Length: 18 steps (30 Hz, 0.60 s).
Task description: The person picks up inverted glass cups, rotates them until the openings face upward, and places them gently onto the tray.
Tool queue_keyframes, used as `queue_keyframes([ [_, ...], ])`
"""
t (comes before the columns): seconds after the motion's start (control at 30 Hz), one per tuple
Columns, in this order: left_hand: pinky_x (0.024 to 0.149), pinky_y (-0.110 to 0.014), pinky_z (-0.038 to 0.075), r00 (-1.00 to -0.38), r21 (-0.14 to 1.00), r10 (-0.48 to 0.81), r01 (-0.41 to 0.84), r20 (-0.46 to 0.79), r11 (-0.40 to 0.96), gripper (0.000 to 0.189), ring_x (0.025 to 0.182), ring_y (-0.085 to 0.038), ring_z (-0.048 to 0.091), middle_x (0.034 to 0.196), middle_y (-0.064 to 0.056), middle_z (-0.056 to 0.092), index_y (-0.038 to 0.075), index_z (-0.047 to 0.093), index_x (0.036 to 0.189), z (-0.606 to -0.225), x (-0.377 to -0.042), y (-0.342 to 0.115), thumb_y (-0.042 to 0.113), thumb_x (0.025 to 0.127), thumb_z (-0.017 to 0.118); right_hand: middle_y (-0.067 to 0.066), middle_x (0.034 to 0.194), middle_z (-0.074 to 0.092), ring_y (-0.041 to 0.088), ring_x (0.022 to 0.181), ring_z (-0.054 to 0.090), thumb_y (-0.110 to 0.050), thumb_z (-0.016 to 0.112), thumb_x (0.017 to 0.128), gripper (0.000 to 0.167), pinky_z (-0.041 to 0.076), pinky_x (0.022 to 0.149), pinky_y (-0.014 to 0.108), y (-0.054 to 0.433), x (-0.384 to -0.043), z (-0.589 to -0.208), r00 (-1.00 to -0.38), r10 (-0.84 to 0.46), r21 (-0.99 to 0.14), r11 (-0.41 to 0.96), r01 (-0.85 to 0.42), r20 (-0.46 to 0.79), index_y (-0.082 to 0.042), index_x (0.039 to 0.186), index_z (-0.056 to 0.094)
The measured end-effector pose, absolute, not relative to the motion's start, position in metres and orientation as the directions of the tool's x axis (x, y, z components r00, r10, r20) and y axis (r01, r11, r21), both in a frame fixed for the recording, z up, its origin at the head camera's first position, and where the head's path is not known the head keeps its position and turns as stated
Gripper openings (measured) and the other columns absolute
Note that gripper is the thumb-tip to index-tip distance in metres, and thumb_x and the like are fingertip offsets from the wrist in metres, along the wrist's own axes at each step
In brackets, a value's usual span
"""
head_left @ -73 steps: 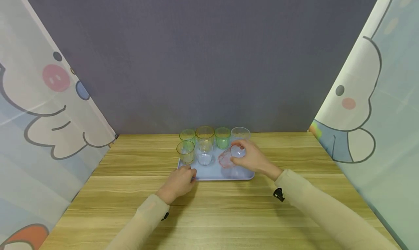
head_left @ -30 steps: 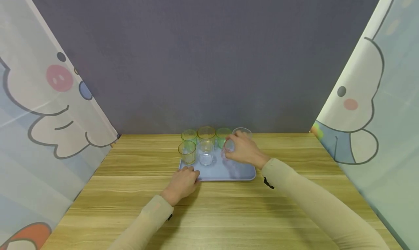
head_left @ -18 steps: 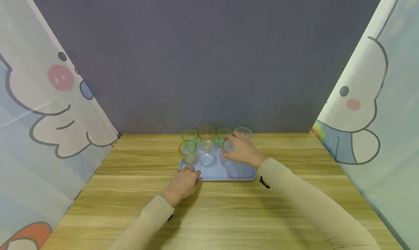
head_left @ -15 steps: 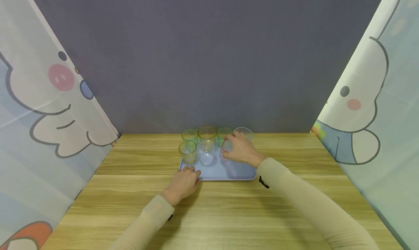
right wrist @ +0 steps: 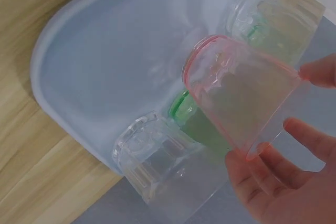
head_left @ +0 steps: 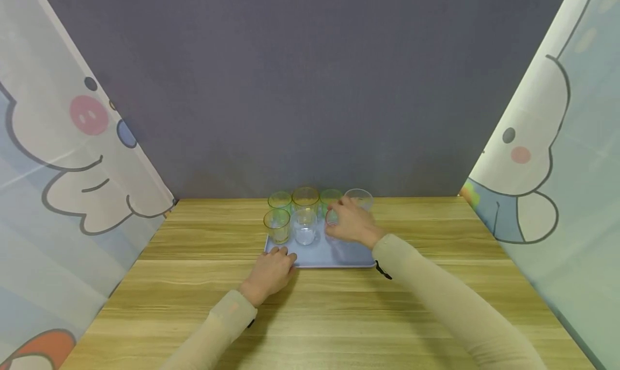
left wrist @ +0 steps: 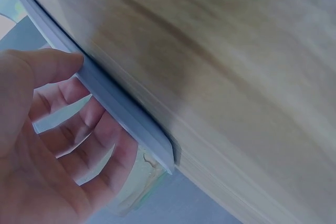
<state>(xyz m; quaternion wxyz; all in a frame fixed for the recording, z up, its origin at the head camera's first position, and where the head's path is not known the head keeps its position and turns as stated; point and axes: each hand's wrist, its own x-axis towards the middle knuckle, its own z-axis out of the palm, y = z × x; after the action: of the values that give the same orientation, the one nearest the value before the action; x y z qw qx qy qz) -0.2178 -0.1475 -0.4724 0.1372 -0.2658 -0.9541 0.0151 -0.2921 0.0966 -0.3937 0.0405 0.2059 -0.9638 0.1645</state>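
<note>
My right hand [head_left: 352,223] grips a pink-tinted glass [right wrist: 236,87] near its rim, thumb on one side and fingers on the other. The glass is over the light blue tray [head_left: 329,258], beside a clear glass [head_left: 304,231]. Whether its base touches the tray, I cannot tell. At the tray's near left edge my left hand [head_left: 269,270] pinches the rim [left wrist: 126,111], its thumb outside and its fingers over the inner side. An amber-rimmed glass [head_left: 277,228] stands just beyond that hand.
Along the tray's back stand a green glass [head_left: 280,199], a larger amber glass [head_left: 305,194], another green glass [right wrist: 202,132] and a clear glass [right wrist: 168,169], partly behind my right hand in the head view. A grey panel [head_left: 310,90] rises behind the wooden table [head_left: 319,321].
The pink glass was tilted sideways earlier and now stands more upright. My right hand has carried it left towards the clear glass. The left hand stays on the tray's edge.
</note>
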Motion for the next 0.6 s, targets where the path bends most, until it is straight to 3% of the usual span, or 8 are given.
queue_keyframes([
  [0.17,0.057,-0.041,0.055,-0.814,-0.106,0.52,0.511,0.259,0.853,0.013,0.077,-0.025,0.063,0.082,-0.005,0.061,0.012,0.07,0.093,-0.4724,-0.2176,-0.1477,0.022,0.09,0.078,0.012,0.128,0.055,0.031,0.117,0.05,-0.035,0.071,0.081,0.058,0.053,0.086,0.049,0.0944,-0.2947,-0.3989,-0.902,-0.404,-0.264,0.863,-0.432,0.153,-0.011,0.134,0.064],
  [0.6,0.056,-0.04,0.055,-0.803,-0.113,0.527,0.517,0.278,0.848,0.014,0.076,-0.026,0.063,0.08,-0.005,0.06,0.013,0.069,0.09,-0.4747,-0.2184,-0.1488,0.024,0.09,0.078,0.014,0.133,0.054,0.032,0.12,0.048,-0.033,0.068,0.082,0.058,0.052,0.087,0.052,0.0891,-0.3024,-0.4025,-0.907,-0.399,-0.283,0.861,-0.422,0.137,-0.01,0.134,0.065],
])
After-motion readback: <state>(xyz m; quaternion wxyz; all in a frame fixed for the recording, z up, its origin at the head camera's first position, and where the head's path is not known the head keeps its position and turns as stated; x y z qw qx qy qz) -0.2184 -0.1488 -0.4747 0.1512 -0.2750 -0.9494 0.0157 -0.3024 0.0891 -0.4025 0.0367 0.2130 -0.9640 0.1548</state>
